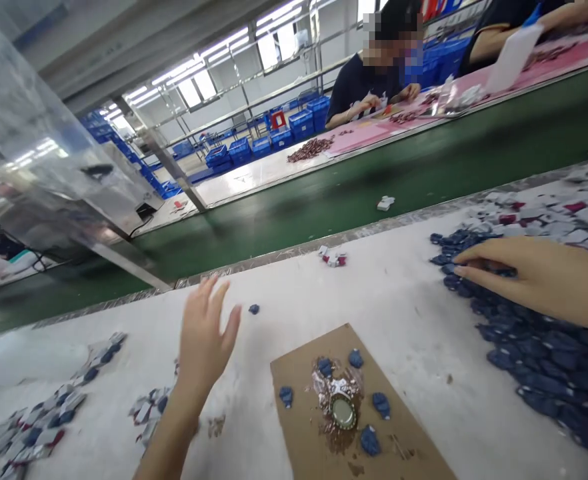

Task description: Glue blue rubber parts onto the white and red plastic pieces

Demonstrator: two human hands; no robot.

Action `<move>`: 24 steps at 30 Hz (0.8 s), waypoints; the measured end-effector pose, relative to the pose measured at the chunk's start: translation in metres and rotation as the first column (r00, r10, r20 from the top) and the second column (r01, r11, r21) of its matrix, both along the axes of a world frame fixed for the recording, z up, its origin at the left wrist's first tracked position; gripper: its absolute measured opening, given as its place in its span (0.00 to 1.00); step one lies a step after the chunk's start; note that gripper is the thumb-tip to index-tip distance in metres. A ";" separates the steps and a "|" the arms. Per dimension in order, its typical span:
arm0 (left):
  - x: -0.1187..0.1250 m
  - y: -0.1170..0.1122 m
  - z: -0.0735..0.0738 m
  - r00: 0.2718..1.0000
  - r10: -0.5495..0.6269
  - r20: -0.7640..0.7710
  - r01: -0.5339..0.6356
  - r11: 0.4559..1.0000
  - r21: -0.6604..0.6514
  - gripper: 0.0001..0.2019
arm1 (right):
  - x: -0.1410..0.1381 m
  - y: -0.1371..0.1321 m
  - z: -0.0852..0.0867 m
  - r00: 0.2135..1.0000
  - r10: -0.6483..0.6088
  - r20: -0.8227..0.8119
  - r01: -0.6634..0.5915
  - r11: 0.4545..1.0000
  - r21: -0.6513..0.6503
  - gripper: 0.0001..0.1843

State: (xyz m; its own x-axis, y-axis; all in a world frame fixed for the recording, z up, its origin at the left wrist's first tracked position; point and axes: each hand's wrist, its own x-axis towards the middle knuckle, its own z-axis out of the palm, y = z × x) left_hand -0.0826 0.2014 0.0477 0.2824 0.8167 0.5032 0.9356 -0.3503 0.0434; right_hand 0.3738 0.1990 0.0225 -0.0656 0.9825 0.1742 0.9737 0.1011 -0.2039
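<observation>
My left hand is raised above the white worktable with its fingers spread apart and nothing in it; a single small blue piece lies just beyond it. My right hand reaches flat into a large heap of small blue pieces on the right, fingertips resting on them. Whether it has picked one up I cannot see. Between my hands lies a brown cardboard sheet with several blue pieces around a small round metal cap and glue stains.
Piles of white, red and blue assembled parts lie at the left and at the far right. A green conveyor belt runs beyond the table. Another person works across it at a pink surface, with blue crates behind.
</observation>
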 end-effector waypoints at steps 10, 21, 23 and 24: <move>0.249 0.212 -0.014 0.966 -0.131 0.223 0.232 0.821 -0.522 0.29 | -0.023 0.198 -0.013 0.991 -0.025 0.132 0.035 0.996 -0.080 0.18; 0.250 0.191 -0.028 0.735 0.078 0.673 0.479 0.643 -0.598 0.14 | -0.021 0.182 -0.005 0.958 0.274 -0.079 -0.280 0.957 -0.072 0.29; 0.230 0.164 -0.013 0.651 0.126 0.748 0.532 0.628 -0.568 0.13 | 0.002 0.163 0.003 0.980 0.196 -0.019 -0.197 0.973 -0.120 0.26; 0.216 0.148 -0.005 0.612 0.148 0.777 0.549 0.628 -0.552 0.13 | 0.013 0.154 0.006 0.986 0.163 0.022 -0.158 0.976 -0.153 0.21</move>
State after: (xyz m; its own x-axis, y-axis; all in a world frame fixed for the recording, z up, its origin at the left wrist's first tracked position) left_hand 0.1331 0.3493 0.0431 0.3348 0.9390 -0.0787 0.3558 -0.0486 0.9333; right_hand 0.3871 0.3528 0.0280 -0.2281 0.9734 0.0208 0.9538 0.2276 -0.1959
